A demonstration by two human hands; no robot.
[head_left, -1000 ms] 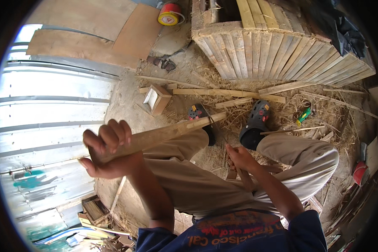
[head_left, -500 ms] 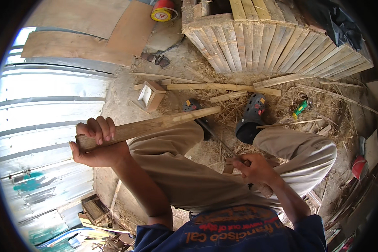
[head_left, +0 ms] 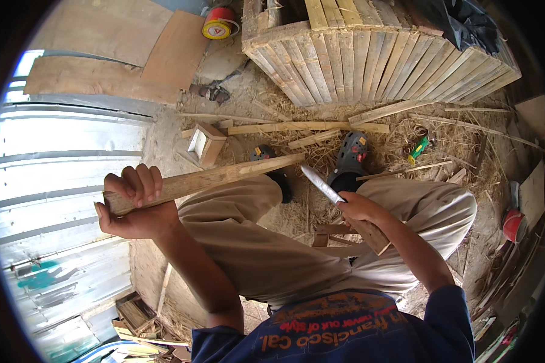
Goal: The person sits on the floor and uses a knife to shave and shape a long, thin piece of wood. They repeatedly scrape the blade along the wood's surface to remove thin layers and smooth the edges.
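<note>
My left hand [head_left: 133, 202] is closed round the wide end of a wooden slat [head_left: 224, 175], which slants up to the right over my left leg and narrows toward its far end. In my right hand [head_left: 360, 209] is a large knife [head_left: 322, 184] with a broad silvery blade and a thick wooden handle. Its blade points up and to the left, its tip just right of the slat's far end and seemingly apart from it. The handle sticks out below my fist, above my lap. Below the blade, a small piece of wood [head_left: 336, 230] lies between my legs.
Wood shavings and loose strips [head_left: 309, 127] litter the ground around my clogs [head_left: 351, 151]. A slatted wooden structure [head_left: 375, 66] stands ahead, with a small wooden box [head_left: 206, 145] nearer on the left. A green-handled tool [head_left: 418, 150] lies right. Corrugated metal sheeting [head_left: 60, 175] walls the left side.
My right hand has turned the knife: its blade, seen narrow and dark before, now shows its bright flat side. The slat stays in my left hand. The whole view has shifted slightly.
</note>
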